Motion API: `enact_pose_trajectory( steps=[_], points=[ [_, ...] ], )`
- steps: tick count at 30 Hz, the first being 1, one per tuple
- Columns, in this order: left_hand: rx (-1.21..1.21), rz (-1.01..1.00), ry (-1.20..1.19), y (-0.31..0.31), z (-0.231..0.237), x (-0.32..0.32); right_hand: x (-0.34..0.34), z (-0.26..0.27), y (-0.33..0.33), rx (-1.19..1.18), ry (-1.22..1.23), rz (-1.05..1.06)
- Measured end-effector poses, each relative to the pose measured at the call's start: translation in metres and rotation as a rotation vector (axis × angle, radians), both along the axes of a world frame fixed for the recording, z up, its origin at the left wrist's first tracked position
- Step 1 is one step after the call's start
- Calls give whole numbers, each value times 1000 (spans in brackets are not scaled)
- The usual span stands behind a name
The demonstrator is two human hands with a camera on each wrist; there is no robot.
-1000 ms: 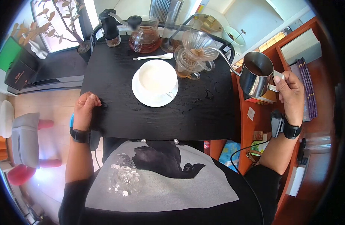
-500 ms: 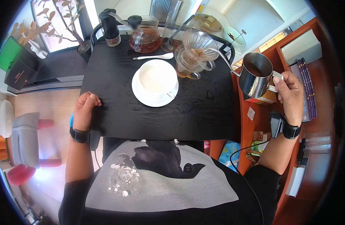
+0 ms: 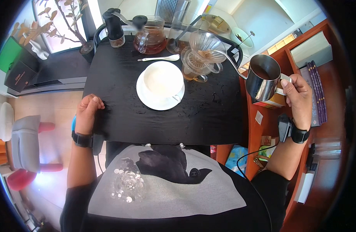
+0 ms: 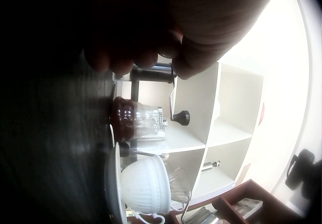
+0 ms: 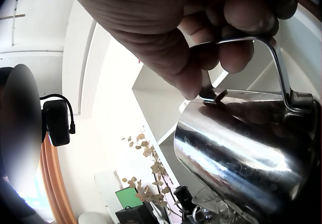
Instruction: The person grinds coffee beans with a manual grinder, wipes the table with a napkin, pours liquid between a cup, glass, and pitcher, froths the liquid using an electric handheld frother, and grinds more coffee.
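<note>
My right hand (image 3: 300, 94) grips the handle of a steel gooseneck kettle (image 3: 260, 87), thumb on top, at the table's right side. The right wrist view shows the fingers curled round the handle above the kettle's shiny body (image 5: 241, 143). Its long spout reaches left toward a clear ribbed coffee dripper (image 3: 207, 44), which stands on a small glass with brown liquid. My left hand (image 3: 88, 114) rests at the table's left edge, fingers loosely curled, holding nothing. Near the middle, a white cup (image 3: 163, 81) sits on a saucer (image 3: 156, 105).
Along the back of the black table (image 3: 147, 125) stand a hand grinder (image 3: 115, 31), a glass pot (image 3: 153, 40) of reddish-brown liquid and a tall glass (image 3: 178, 36). A white spoon (image 3: 162, 58) lies behind the cup. Reddish wooden shelves (image 3: 259, 133) flank the right side.
My right hand and the kettle have drifted slightly left. My left hand, the cup and the other things on the table stay as they were.
</note>
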State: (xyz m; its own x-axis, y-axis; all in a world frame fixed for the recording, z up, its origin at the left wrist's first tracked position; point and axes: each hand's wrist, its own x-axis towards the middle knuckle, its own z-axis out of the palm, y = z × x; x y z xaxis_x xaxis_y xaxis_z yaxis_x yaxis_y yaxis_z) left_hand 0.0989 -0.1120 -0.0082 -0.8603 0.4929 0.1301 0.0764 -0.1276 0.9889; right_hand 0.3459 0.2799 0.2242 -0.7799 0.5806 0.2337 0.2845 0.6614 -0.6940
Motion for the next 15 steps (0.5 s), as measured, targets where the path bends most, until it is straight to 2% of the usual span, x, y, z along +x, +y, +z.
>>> enact_pose_trajectory(
  steps=[15],
  points=[
    [1, -4, -12, 1, 2, 0, 0, -1, -1, 5, -6, 7]
  ],
)
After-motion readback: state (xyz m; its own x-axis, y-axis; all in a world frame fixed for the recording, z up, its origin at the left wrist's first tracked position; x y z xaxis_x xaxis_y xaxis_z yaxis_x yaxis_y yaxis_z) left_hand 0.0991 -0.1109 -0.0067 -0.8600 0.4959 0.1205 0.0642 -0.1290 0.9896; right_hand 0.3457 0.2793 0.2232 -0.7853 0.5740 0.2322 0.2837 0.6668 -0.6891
